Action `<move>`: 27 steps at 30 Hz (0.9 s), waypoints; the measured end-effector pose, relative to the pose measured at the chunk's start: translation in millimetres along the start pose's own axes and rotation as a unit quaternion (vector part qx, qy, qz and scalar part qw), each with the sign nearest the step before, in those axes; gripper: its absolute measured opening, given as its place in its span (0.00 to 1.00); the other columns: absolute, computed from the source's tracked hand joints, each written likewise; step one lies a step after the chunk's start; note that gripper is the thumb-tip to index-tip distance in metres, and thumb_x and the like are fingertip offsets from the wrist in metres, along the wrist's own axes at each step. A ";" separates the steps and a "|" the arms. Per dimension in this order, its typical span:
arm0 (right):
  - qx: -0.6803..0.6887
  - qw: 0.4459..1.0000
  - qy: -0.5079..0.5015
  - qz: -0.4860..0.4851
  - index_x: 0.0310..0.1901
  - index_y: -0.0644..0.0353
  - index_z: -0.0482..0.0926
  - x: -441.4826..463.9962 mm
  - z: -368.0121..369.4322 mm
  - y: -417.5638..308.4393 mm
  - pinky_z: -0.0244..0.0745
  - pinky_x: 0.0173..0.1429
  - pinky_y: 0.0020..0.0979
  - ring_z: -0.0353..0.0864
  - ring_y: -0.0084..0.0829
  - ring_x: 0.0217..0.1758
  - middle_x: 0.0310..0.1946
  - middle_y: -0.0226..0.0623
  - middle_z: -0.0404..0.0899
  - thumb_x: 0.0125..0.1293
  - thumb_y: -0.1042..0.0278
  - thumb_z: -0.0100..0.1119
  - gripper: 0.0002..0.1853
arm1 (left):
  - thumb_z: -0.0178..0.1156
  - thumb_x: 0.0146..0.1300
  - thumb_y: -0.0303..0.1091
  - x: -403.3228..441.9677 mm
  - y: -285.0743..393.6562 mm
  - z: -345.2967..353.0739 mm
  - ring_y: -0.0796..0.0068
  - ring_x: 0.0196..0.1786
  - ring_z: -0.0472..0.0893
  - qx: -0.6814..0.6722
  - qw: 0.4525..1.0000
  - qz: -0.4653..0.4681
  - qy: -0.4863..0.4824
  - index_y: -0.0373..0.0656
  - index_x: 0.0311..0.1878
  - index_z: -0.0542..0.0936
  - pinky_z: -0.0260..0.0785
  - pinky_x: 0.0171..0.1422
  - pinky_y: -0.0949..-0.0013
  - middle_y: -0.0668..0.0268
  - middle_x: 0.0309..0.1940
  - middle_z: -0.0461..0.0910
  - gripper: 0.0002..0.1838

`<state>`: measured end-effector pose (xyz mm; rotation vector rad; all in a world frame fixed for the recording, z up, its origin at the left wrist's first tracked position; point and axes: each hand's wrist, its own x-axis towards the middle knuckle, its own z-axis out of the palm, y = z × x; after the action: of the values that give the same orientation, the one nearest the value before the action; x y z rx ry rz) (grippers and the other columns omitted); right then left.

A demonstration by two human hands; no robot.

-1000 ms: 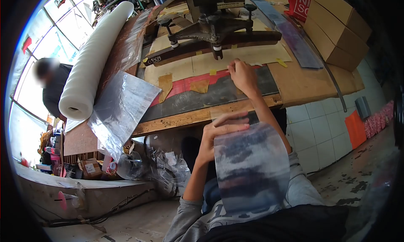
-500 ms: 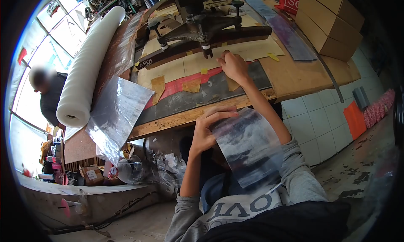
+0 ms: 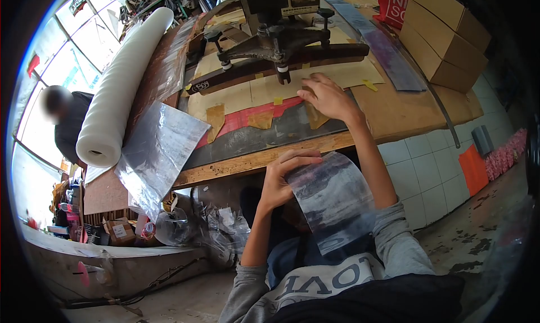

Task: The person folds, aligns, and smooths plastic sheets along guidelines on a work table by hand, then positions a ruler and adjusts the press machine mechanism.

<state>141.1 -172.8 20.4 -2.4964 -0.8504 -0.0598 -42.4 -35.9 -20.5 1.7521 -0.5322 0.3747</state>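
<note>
Head view — left hand (image 3: 283, 178) holding clear sheet (image 3: 335, 199), boxes (image 3: 430, 47) — contents hidden

The left hand (image 3: 284, 178) is gripping the sheet (image 3: 333, 202) by its upper edge. The right hand (image 3: 328, 98) is hovering near the press (image 3: 279, 50). The roll (image 3: 125, 89) is lying beside the film (image 3: 161, 154).

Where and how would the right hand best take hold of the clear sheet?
Probably at the upper right corner of the clear sheet, coming from the table side with the right hand: a flat pinch. The left hand grips the upper left; the sheet looks thin and curves downward.
</note>
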 end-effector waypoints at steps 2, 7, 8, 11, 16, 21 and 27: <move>-0.008 0.998 -0.045 -0.037 0.65 0.58 0.70 -7.6 1.0 -0.9 0.55 0.73 0.54 0.61 0.48 0.73 0.70 0.50 0.61 0.67 0.29 0.42 0.40 | 0.68 0.47 0.31 0.9 1.6 -1.2 0.62 0.54 0.82 0.004 1.000 -0.002 -0.003 0.41 0.47 0.85 0.71 0.60 0.65 0.59 0.50 0.83 0.20; -0.042 0.993 -0.112 -0.022 0.73 0.48 0.58 -18.4 13.7 -6.9 0.29 0.74 0.71 0.43 0.46 0.80 0.76 0.45 0.49 0.60 0.19 0.30 0.49 | 0.68 0.47 0.32 0.3 -0.6 -1.5 0.62 0.54 0.82 -0.009 1.000 -0.011 0.001 0.40 0.47 0.85 0.71 0.60 0.64 0.59 0.50 0.83 0.20; -0.053 0.992 -0.110 -0.019 0.74 0.48 0.57 -19.0 18.1 -6.5 0.27 0.73 0.73 0.41 0.45 0.80 0.77 0.44 0.47 0.60 0.19 0.29 0.49 | 0.68 0.47 0.32 0.1 -1.4 -1.9 0.62 0.54 0.82 -0.007 1.000 -0.008 0.000 0.40 0.46 0.85 0.71 0.60 0.64 0.59 0.51 0.83 0.19; -0.075 0.991 -0.106 -0.009 0.75 0.47 0.54 -22.6 28.1 -6.3 0.24 0.70 0.77 0.34 0.44 0.81 0.78 0.43 0.42 0.60 0.18 0.30 0.50 | 0.70 0.46 0.34 -1.7 -1.6 -2.6 0.62 0.55 0.81 -0.012 1.000 -0.020 -0.006 0.37 0.46 0.85 0.70 0.62 0.63 0.56 0.51 0.83 0.21; -0.078 0.992 -0.101 -0.005 0.75 0.47 0.54 -26.5 28.3 -10.0 0.27 0.70 0.78 0.34 0.44 0.81 0.78 0.42 0.41 0.61 0.20 0.35 0.48 | 0.70 0.46 0.35 -3.7 -3.8 -2.4 0.62 0.55 0.81 -0.023 0.999 -0.026 -0.013 0.36 0.46 0.84 0.69 0.62 0.62 0.55 0.51 0.82 0.22; -0.093 0.991 -0.098 -0.005 0.74 0.47 0.56 -24.6 32.0 -6.6 0.31 0.70 0.78 0.36 0.42 0.81 0.78 0.41 0.42 0.61 0.23 0.42 0.47 | 0.69 0.49 0.35 -2.1 -5.2 -2.5 0.62 0.54 0.82 -0.018 1.000 -0.004 -0.010 0.41 0.46 0.85 0.71 0.61 0.63 0.60 0.50 0.83 0.19; -0.102 0.992 -0.076 -0.008 0.73 0.48 0.58 -25.2 33.6 -5.4 0.34 0.70 0.78 0.39 0.40 0.81 0.78 0.41 0.45 0.62 0.25 0.44 0.45 | 0.69 0.50 0.35 -3.1 -8.2 -2.5 0.62 0.55 0.82 -0.023 1.000 -0.001 -0.014 0.41 0.47 0.84 0.71 0.61 0.63 0.61 0.51 0.83 0.19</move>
<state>113.8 -167.5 -11.6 -2.7139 -0.9691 0.0412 -40.6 -31.4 -28.3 1.7147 -0.5547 0.3346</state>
